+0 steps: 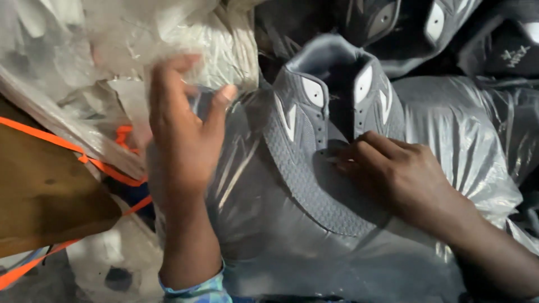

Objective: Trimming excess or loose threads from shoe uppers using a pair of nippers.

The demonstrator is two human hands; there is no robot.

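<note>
Right hand (398, 174) grasping grey shoe (331, 134), left hand (182, 126) released beside clear plastic bags (185, 33)

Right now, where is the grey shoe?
In the head view the grey shoe sits at centre, half inside a clear plastic bag, with the right hand on its laces and the left hand on the bag.

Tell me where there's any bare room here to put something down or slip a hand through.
Little is bare. The brown board at the lower left, edged by orange strap, is open. Elsewhere it is crowded: the left hand in clear plastic, the right hand on the grey shoe, bagged shoes behind.
</note>
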